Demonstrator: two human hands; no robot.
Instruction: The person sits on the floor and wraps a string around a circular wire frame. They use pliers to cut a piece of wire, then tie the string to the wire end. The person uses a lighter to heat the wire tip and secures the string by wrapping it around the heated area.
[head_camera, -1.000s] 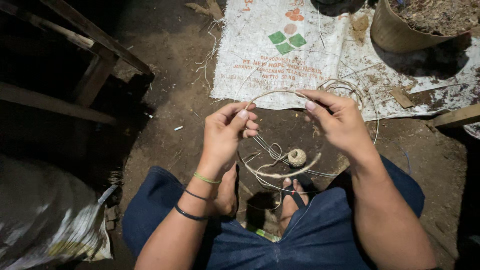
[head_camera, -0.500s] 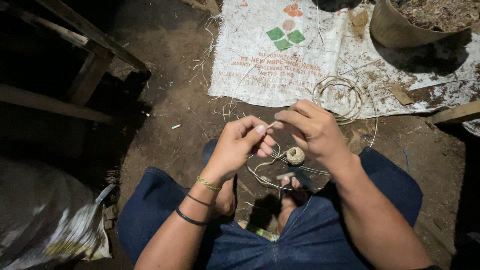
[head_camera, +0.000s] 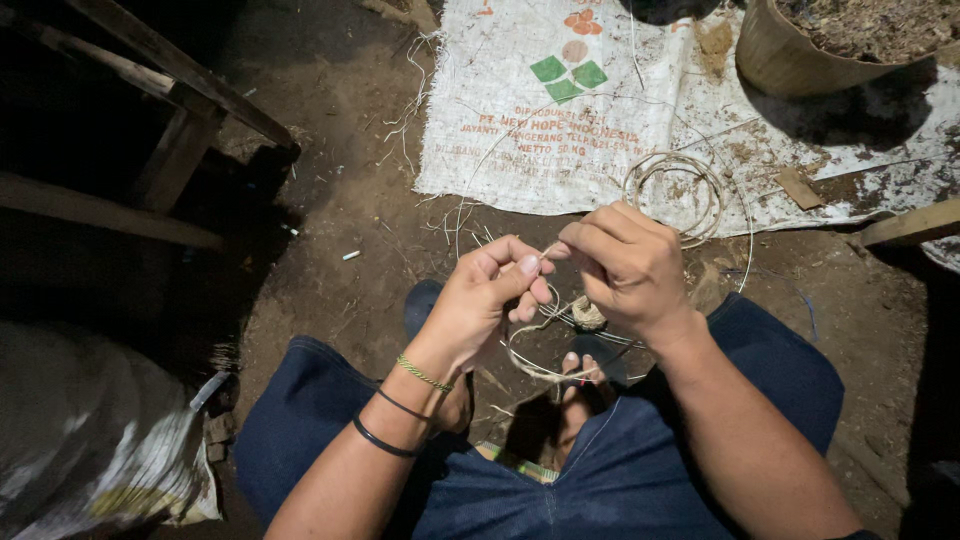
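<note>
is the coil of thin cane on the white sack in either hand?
No. The coil lies on the white sack, beyond the right hand and left hand.

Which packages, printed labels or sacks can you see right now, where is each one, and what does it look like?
Printed woven sack: spread flat on the dirt ahead of the hands, white, frayed edges, green diamond emblem, orange-red print, soiled.
Second sack: bottom left beside the knee, bulging, crumpled, greyish-white with a yellowish patch.
No screens or signs.

1. Bare brown packed-earth floor (head_camera: 330, 270), littered with straw scraps.
2. White woven plastic sack (head_camera: 560, 130), spread flat, soiled.
3. Dark wooden frame beams (head_camera: 180, 110), upper left, in shadow.
4. Round tan basket (head_camera: 800, 60), top right.
5. Light: single source overhead, edges dark.
</note>
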